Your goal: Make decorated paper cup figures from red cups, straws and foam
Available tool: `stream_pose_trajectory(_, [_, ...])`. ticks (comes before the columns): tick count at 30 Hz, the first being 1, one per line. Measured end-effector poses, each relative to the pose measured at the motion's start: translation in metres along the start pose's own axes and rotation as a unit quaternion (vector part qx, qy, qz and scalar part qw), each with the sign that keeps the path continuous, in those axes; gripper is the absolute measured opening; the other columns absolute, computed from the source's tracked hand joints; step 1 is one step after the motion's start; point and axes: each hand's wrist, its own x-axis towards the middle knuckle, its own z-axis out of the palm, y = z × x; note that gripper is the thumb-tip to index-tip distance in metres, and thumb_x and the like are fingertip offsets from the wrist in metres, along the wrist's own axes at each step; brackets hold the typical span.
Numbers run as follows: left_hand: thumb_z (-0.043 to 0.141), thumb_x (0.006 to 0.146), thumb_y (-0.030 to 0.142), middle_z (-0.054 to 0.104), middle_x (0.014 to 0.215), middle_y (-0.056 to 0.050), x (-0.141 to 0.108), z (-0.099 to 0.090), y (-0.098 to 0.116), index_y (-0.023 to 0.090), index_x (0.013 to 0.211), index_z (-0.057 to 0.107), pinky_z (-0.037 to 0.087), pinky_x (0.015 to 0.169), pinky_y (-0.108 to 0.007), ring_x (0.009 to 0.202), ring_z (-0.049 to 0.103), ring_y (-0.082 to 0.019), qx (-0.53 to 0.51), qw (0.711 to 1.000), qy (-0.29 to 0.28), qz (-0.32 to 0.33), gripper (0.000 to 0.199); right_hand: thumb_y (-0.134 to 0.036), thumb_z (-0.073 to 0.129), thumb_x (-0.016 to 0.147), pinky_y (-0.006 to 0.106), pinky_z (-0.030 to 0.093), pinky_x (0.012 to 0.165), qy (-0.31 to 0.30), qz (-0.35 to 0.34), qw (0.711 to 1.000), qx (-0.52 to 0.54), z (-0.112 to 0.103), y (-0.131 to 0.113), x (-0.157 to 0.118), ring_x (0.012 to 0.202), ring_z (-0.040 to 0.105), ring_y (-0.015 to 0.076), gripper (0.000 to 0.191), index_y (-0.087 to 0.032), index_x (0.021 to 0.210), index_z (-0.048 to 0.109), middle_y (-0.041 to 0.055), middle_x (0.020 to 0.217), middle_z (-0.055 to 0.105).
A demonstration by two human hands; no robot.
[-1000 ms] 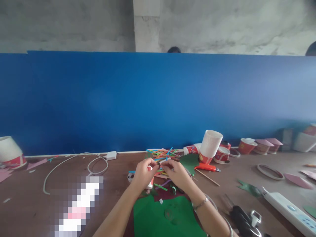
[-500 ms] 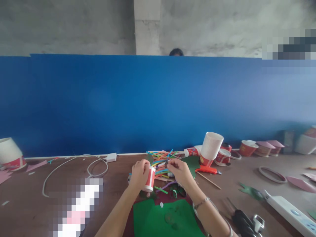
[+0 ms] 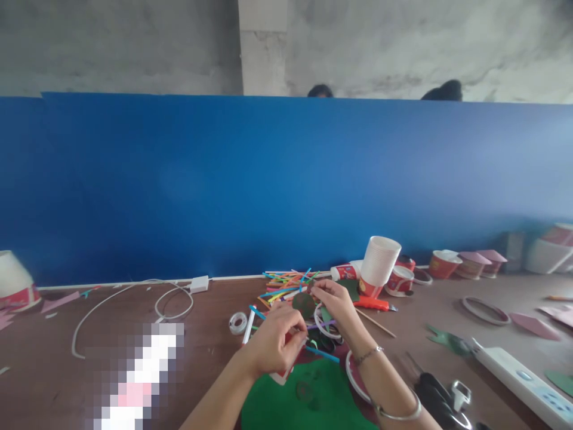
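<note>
My left hand [image 3: 278, 339] is closed around a small red-and-white paper cup [image 3: 283, 372], tilted and mostly hidden by the fingers, above a green sheet [image 3: 268, 403]. My right hand [image 3: 335, 303] is a little farther off to the right, thumb and fingers pinched together; whatever is between the tips is too small to name. Just below those fingertips shows a dark green round piece [image 3: 303, 305]; I cannot tell whether they touch it. Behind both hands lies a pile of coloured sticks [image 3: 286, 276]. A roll of clear tape [image 3: 237, 323] rests left of my left hand.
Stacked white paper cups [image 3: 379, 263] stand at the back right, with an orange utility knife [image 3: 371, 304] in front. A white power strip [image 3: 514, 373] and black-handled tool [image 3: 436, 397] lie right. A white cable [image 3: 78, 334] curls on the left. A blue partition [image 3: 179, 191] borders the table.
My left hand has come nearer and to the right with the paper cup, now tilted over the green sheet. The tape roll is uncovered. My right hand has shifted slightly right.
</note>
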Motion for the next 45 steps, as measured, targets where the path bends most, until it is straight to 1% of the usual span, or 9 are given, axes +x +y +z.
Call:
stream_pose_trajectory(2, [0.048, 0.079, 0.011, 0.052, 0.067, 0.001, 0.000, 0.001, 0.003, 0.019, 0.072, 0.049, 0.036, 0.082, -0.032, 0.071, 0.048, -0.015, -0.004, 1.000, -0.009, 0.006, 0.010, -0.030, 0.062, 0.058, 0.023, 0.031, 0.048, -0.021, 0.010, 1.000, 0.011, 0.001, -0.002, -0.001, 0.049, 0.042, 0.0101, 0.016, -0.014, 0.062, 0.061, -0.0028, 0.050, 0.052])
stream_pose_trajectory(7, [0.050, 0.077, 0.011, 0.053, 0.069, 0.001, 0.000, 0.001, 0.005, 0.019, 0.072, 0.050, 0.036, 0.080, -0.030, 0.073, 0.048, -0.015, -0.011, 1.000, -0.019, -0.006, 0.010, -0.031, 0.061, 0.058, 0.022, 0.026, 0.047, -0.066, 0.027, 0.997, 0.029, 0.001, -0.005, -0.004, 0.047, 0.037, 0.0079, 0.016, -0.015, 0.060, 0.058, -0.0051, 0.048, 0.047])
stream_pose_trajectory(13, [0.049, 0.078, 0.012, 0.054, 0.068, 0.000, 0.000, 0.001, 0.006, 0.020, 0.071, 0.052, 0.037, 0.080, -0.031, 0.074, 0.050, -0.016, -0.009, 0.999, -0.029, -0.013, 0.011, -0.032, 0.059, 0.060, 0.022, 0.026, 0.048, -0.082, 0.024, 0.996, 0.024, 0.000, -0.008, -0.005, 0.048, 0.037, 0.0083, 0.016, -0.016, 0.060, 0.056, -0.0048, 0.050, 0.047])
stream_pose_trajectory(21, [0.050, 0.078, 0.011, 0.056, 0.069, -0.001, 0.000, 0.003, 0.004, 0.020, 0.072, 0.054, 0.037, 0.079, -0.030, 0.074, 0.050, -0.016, -0.005, 0.999, -0.023, -0.023, 0.011, -0.032, 0.061, 0.062, 0.022, 0.025, 0.046, -0.092, 0.032, 0.995, 0.021, -0.001, -0.012, -0.008, 0.046, 0.037, 0.0076, 0.017, -0.016, 0.063, 0.056, -0.0055, 0.050, 0.046])
stream_pose_trajectory(23, [0.050, 0.078, 0.012, 0.056, 0.069, -0.001, 0.000, 0.003, 0.003, 0.019, 0.073, 0.054, 0.037, 0.079, -0.030, 0.074, 0.050, -0.016, -0.004, 0.999, -0.023, -0.022, 0.010, -0.032, 0.064, 0.063, 0.021, 0.027, 0.046, -0.099, 0.029, 0.994, 0.027, -0.001, -0.009, -0.007, 0.046, 0.039, 0.0075, 0.019, -0.015, 0.064, 0.057, -0.0052, 0.050, 0.049])
stream_pose_trajectory(29, [0.051, 0.078, 0.013, 0.056, 0.070, -0.001, -0.001, 0.005, 0.001, 0.019, 0.073, 0.054, 0.037, 0.079, -0.030, 0.074, 0.050, -0.016, -0.004, 0.999, -0.027, -0.022, 0.009, -0.035, 0.074, 0.057, 0.024, 0.038, 0.053, -0.142, 0.014, 0.988, 0.056, -0.002, -0.003, -0.003, 0.054, 0.052, 0.0118, 0.028, -0.014, 0.069, 0.060, -0.0012, 0.057, 0.060])
stream_pose_trajectory(36, [0.050, 0.080, 0.016, 0.056, 0.072, -0.002, 0.000, 0.001, 0.006, 0.020, 0.073, 0.055, 0.038, 0.079, -0.031, 0.075, 0.051, -0.017, -0.024, 0.998, -0.036, -0.037, 0.009, -0.034, 0.069, 0.059, 0.023, 0.037, 0.051, -0.132, -0.029, 0.991, 0.011, -0.001, -0.007, -0.006, 0.051, 0.048, 0.0102, 0.023, -0.015, 0.065, 0.058, -0.0030, 0.054, 0.056])
stream_pose_trajectory(40, [0.049, 0.080, 0.016, 0.056, 0.072, -0.003, 0.000, 0.002, 0.005, 0.020, 0.073, 0.054, 0.039, 0.077, -0.031, 0.076, 0.051, -0.018, -0.018, 0.999, -0.033, -0.039, 0.009, -0.033, 0.067, 0.061, 0.024, 0.039, 0.053, -0.137, -0.028, 0.990, -0.010, -0.001, -0.007, -0.006, 0.054, 0.050, 0.0111, 0.020, -0.016, 0.067, 0.058, -0.0023, 0.057, 0.057])
stream_pose_trajectory(45, [0.048, 0.079, 0.013, 0.056, 0.071, -0.002, -0.001, 0.005, 0.002, 0.020, 0.073, 0.053, 0.039, 0.077, -0.030, 0.076, 0.050, -0.017, -0.014, 0.999, -0.025, -0.029, 0.010, -0.034, 0.066, 0.062, 0.023, 0.037, 0.052, -0.129, -0.044, 0.990, -0.024, -0.001, -0.003, -0.003, 0.052, 0.048, 0.0108, 0.022, -0.016, 0.065, 0.055, -0.0030, 0.056, 0.056])
